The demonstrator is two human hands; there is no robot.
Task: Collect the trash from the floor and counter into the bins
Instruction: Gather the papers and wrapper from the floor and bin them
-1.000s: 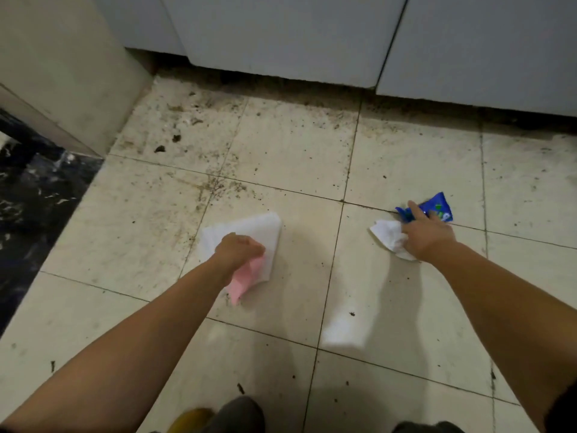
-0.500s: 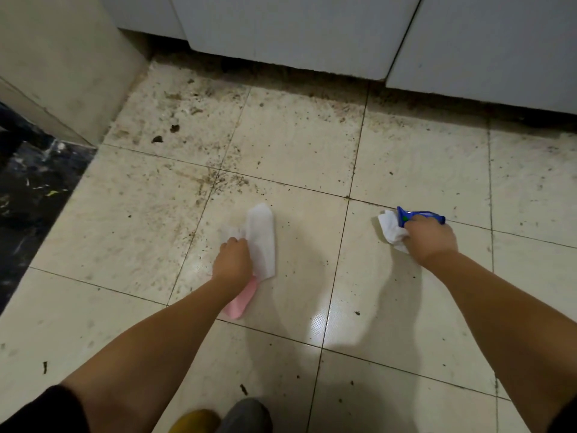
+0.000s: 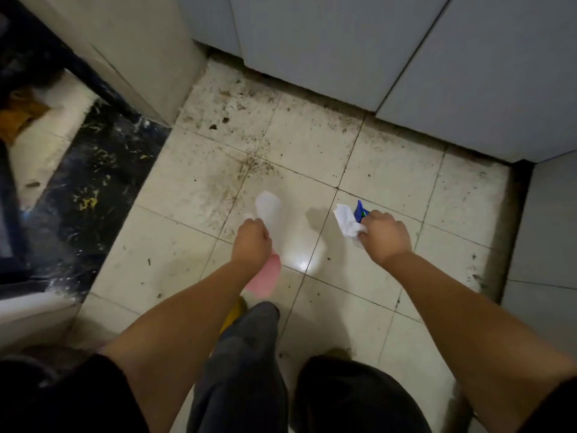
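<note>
Hands are both up off the dirty tiled floor [image 3: 390, 170]. Left hand [image 3: 251, 242] squeezes a white and pink paper sheet [image 3: 268, 207]. Right hand [image 3: 385, 237] squeezes a crumpled white tissue [image 3: 346, 225] and a small blue wrapper [image 3: 360, 210].

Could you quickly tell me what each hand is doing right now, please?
Left hand: closed on a white and pink paper.
Right hand: closed on a white tissue and a blue wrapper.

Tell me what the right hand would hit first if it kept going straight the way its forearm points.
The right hand, shut on a white tissue and blue wrapper, points up-left. That line probably meets the dirty floor tile first, before the grey cabinets; depth is unclear.
</note>
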